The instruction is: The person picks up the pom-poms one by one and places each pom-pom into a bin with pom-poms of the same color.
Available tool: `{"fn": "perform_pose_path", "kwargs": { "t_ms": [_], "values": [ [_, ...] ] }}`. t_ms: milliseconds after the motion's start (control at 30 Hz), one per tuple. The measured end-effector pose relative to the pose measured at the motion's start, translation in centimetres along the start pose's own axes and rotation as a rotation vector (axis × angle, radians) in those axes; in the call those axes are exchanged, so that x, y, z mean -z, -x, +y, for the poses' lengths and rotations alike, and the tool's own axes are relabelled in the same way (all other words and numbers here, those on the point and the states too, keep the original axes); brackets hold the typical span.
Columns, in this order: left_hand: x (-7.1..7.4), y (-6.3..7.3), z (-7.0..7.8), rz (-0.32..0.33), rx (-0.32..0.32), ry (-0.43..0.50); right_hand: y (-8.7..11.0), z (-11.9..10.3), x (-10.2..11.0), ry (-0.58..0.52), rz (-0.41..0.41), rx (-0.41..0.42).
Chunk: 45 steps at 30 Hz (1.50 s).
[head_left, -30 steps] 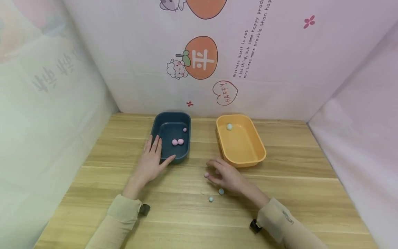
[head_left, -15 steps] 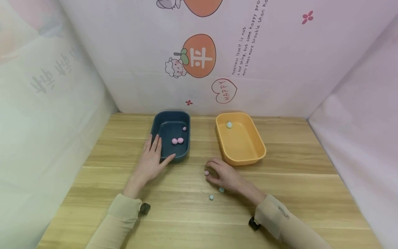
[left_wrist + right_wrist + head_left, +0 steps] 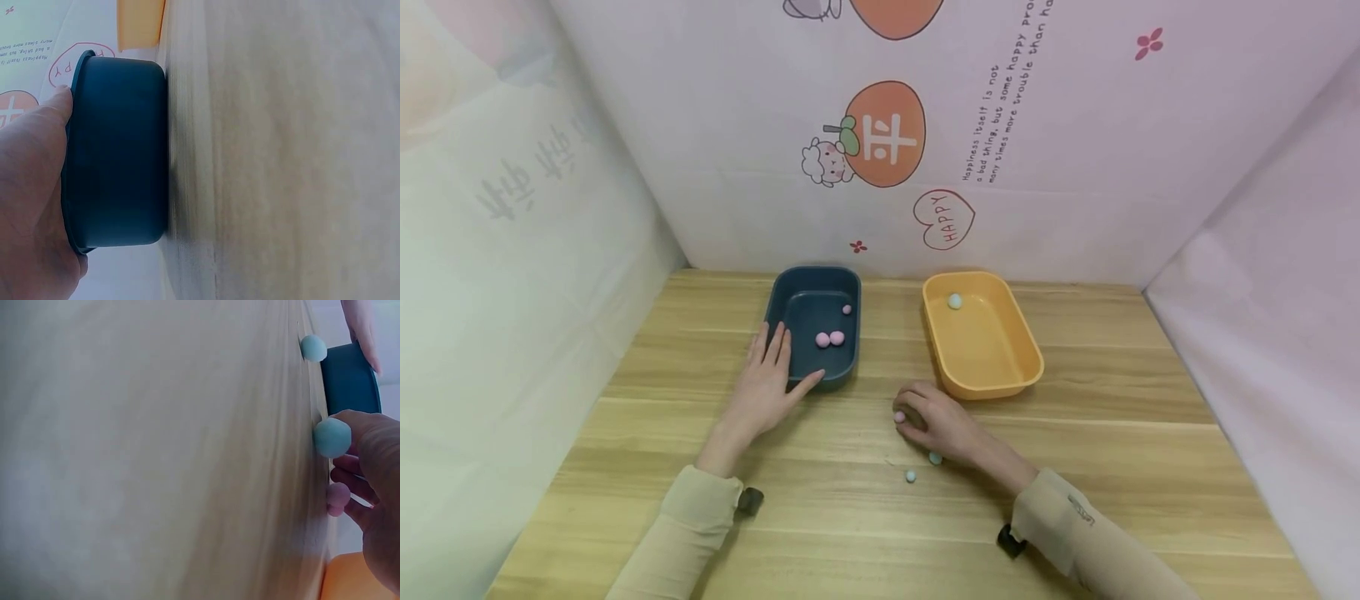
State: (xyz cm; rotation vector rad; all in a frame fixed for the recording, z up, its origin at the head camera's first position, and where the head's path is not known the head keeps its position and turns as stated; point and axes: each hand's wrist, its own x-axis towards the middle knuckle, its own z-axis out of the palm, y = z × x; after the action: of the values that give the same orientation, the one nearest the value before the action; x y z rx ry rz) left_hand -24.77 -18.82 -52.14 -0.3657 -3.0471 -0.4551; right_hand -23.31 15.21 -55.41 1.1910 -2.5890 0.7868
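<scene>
My left hand (image 3: 763,392) rests spread over the near left rim of a dark blue bin (image 3: 812,367), its fingers straight and its thumb on the front rim. Several pink balls lie inside. My right hand (image 3: 943,421) is low over the table, pinching a small pink ball (image 3: 898,417) between thumb and forefinger. In the right wrist view, two more pink balls (image 3: 338,494) sit beneath its fingers, hidden from the head view. Beside that hand lie a pale green ball (image 3: 935,458) and a smaller pale green ball (image 3: 911,476).
A yellow bin (image 3: 988,358) stands behind the right hand with one pale green ball (image 3: 955,301) in it. The wooden table (image 3: 850,533) meets a printed white cloth wall (image 3: 1045,233) at the back, with cloth also on both sides.
The right thumb and forefinger have closed in on the pink ball at their tips. The pink ball seen behind it under the hand is now covered. The left hand has stayed put.
</scene>
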Motion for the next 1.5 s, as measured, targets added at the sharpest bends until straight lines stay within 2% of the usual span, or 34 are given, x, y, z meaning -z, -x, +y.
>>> {"fn": "perform_pose_path", "kwargs": {
  "t_ms": [233, 367, 467, 567, 700, 833, 900, 1167, 1500],
  "values": [
    [0.1, -0.1, 0.1, 0.012, -0.008, -0.006, 0.0, 0.8, -0.9, 0.005, 0.037, 0.029],
    [0.2, -0.1, 0.1, 0.012, -0.009, -0.011, -0.2, -0.2, -0.2, 0.014, 0.036, 0.007],
    [0.2, -0.1, 0.1, 0.011, -0.007, -0.008, -0.5, -0.9, 0.4, 0.034, 0.005, -0.031],
    [0.3, -0.1, 0.1, 0.008, -0.004, -0.003, -0.3, 0.4, -0.6, 0.039, 0.002, -0.043],
    [0.2, -0.1, 0.0, 0.003, -0.001, 0.000, -0.2, 1.0, -1.1, 0.027, 0.060, -0.011],
    [0.3, 0.0, 0.0, -0.002, 0.001, 0.008, -1.0, -1.3, 0.7, 0.063, 0.091, 0.001],
    [0.3, 0.0, 0.0, -0.002, 0.002, 0.010, -1.3, -1.6, 1.1, 0.084, 0.094, -0.003],
    [0.2, 0.0, 0.1, 0.001, 0.003, 0.017, -2.6, -1.8, 1.9, 0.101, 0.164, 0.031],
    [0.2, 0.1, 0.0, 0.005, 0.000, 0.016, -4.7, -2.0, 2.4, 0.128, 0.179, 0.039]
  ]
}}
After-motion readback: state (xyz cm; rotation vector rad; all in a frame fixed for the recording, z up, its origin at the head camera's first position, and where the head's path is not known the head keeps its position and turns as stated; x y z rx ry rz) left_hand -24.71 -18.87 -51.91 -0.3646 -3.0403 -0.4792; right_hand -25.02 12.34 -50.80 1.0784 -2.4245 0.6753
